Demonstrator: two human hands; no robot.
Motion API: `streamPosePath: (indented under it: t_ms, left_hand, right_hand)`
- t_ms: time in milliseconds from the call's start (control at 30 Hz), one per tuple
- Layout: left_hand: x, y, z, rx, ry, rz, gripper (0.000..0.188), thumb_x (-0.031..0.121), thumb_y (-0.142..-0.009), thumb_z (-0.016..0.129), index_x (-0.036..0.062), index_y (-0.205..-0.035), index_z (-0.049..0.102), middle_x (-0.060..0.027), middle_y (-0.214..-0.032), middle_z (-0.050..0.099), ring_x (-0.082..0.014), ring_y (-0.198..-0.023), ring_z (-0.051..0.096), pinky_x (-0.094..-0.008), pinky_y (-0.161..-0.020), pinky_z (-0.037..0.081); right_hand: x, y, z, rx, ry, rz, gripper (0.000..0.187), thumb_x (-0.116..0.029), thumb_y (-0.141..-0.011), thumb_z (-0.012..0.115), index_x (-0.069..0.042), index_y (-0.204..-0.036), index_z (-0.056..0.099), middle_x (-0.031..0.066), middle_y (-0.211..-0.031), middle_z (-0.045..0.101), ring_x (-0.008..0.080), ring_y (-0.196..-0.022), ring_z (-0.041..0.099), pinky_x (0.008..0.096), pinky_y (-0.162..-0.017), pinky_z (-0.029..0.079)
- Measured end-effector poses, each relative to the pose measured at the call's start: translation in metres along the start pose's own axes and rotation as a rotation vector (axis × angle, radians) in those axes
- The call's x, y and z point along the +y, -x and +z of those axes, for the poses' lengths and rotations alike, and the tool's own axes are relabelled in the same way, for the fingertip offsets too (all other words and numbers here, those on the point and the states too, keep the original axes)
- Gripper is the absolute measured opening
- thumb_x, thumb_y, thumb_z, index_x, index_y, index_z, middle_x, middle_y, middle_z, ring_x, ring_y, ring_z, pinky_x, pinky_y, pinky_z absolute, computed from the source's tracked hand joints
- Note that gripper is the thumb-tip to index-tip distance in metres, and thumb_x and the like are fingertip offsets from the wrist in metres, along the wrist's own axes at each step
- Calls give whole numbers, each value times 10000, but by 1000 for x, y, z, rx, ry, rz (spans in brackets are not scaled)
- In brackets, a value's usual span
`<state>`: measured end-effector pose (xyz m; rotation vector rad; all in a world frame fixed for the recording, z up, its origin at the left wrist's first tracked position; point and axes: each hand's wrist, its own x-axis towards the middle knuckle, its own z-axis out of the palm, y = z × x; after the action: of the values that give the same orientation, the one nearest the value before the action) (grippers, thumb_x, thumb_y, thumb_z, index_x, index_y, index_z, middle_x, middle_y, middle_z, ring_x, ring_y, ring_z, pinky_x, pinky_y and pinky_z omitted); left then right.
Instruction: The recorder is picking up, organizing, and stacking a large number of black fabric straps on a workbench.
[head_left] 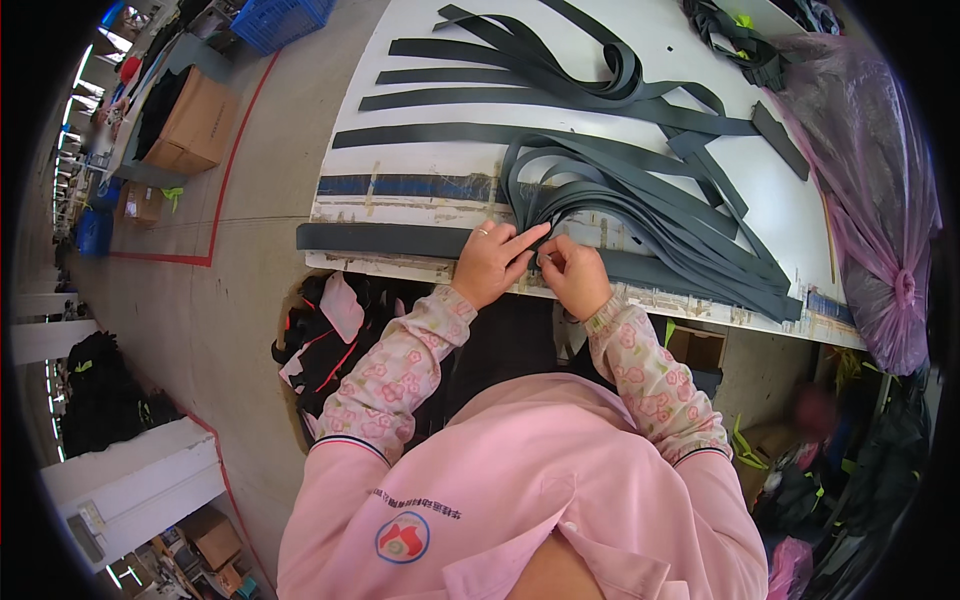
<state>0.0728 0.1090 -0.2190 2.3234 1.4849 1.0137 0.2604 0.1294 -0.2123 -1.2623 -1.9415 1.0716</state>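
Hands [577, 275] at a grey strap [390, 239], grip unclear; looped strap bundle [665, 228] just beyond, pink bag [880, 190] farther right.

The person's 2 hands meet at the near edge of a white table [665, 30]. The left hand [490, 262], with 1 ring, points its index finger across grey strips [650, 215]; the right hand [577, 277] is curled, its fingertips just beside the left's, and what lies between them is too small to tell. 1 strip runs flat along the near edge, passing by both hands; others loop behind them and fan rightward. More lie farther back, some curled. A pink bag [870, 170] hangs over the table's right side. A carton [190, 122] and blue crate [282, 22] stand at upper left.
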Motion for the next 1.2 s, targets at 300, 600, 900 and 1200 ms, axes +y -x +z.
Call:
streamPosePath:
  t_ms: [300,600,900,1200]
  left_hand:
    - [0,0,1,4,2,4,480,160,-857,669,235,-1330,637,-50,-769,482,-272,-718,484,-404,-703,433]
    - [0,3,0,-35,-69,41,518,88,-817,691,286,-1296,683,-56,-805,458,-257,-750,457,-375,-686,416]
    - [-1,3,1,-60,-113,34,412,123,-818,697,238,-1212,726,-75,-839,493,-271,-793,492,-387,-731,429]
    - [2,0,1,-82,-78,32,429,233,-794,774,232,-1220,722,-71,-823,474,-274,-776,474,-391,-725,416]
  right_hand:
    - [2,-1,9,55,55,53,111,-82,-808,696,-20,-897,674,137,-748,695,318,-701,677,423,-730,531]
    - [11,13,-54,-25,-110,197,104,-56,-829,680,13,-907,687,100,-738,695,160,-680,669,291,-643,523]
    - [67,59,-151,135,60,195,57,-35,-874,663,13,-900,646,62,-734,662,102,-653,605,263,-616,490]
    - [65,67,-150,149,125,173,84,-49,-857,663,8,-915,640,131,-740,653,216,-632,626,319,-621,501]
